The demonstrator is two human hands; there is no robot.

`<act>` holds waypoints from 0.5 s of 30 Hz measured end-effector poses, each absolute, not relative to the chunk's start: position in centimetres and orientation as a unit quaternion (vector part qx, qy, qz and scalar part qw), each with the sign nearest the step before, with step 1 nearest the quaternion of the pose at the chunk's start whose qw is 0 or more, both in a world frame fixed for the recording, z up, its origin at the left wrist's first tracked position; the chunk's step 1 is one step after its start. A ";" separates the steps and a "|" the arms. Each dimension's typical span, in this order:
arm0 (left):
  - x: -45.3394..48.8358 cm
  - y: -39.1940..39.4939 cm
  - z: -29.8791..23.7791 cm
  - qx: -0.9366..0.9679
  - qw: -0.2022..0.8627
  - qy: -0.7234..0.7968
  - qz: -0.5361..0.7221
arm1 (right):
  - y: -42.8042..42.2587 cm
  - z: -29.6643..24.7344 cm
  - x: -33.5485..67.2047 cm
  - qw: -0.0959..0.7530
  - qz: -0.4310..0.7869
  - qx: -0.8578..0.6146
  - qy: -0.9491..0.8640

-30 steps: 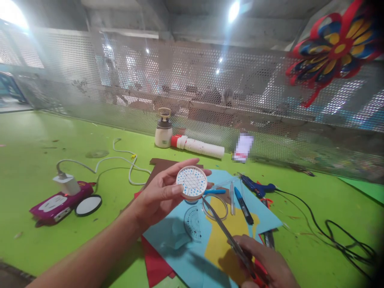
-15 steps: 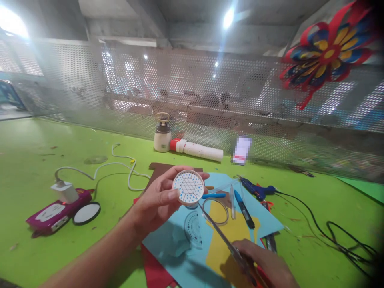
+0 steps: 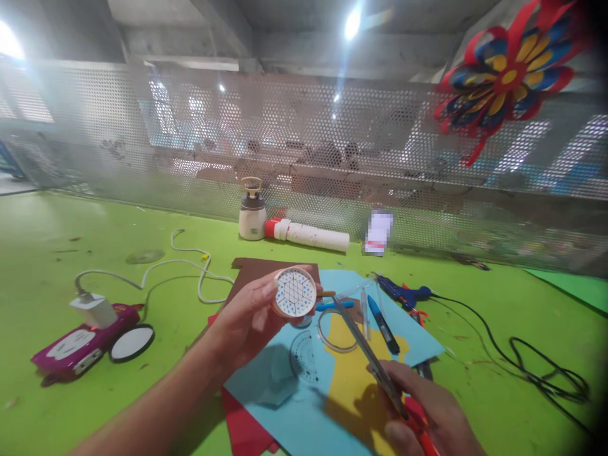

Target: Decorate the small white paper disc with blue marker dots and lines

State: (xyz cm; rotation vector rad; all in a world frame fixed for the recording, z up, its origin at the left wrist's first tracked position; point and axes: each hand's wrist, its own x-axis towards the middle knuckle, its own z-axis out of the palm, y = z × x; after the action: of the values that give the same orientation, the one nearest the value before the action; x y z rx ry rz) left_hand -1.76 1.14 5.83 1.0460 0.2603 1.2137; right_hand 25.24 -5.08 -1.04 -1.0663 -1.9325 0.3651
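Observation:
My left hand (image 3: 249,310) is closed around a small round white piece (image 3: 295,292), cup-like with a rim. Its face has blue dots and a black line pattern, turned toward me. My right hand (image 3: 430,402), at the lower right, grips scissors (image 3: 365,349) with red handles. Their blades look closed and point up and left, the tips just right of the round piece without touching it. Below lie light blue paper (image 3: 256,386), yellow paper (image 3: 349,380), a clear protractor (image 3: 304,358) and a thin ring (image 3: 335,347).
A blue glue gun (image 3: 403,292) with a black cord lies right, near a blue-and-black pen (image 3: 382,324). At the back stand a beige bottle (image 3: 251,218) and a white tube (image 3: 313,237). A purple power strip (image 3: 85,345) with a charger (image 3: 94,311) sits left.
The round piece has turned in my left hand, whose thumb has moved up to its upper left edge. The scissors' tips have moved up and right, away from the piece's lower edge.

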 end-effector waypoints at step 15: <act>-1.2 1.0 5.6 0.421 0.699 0.166 0.553 | -5.4 -0.6 24.8 0.421 0.166 -0.435 -0.779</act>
State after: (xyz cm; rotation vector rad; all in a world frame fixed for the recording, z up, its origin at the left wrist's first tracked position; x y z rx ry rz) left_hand -1.20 1.04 5.62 0.9390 0.3691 1.2318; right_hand 24.76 -5.37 -0.58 -1.0890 -1.9506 0.4152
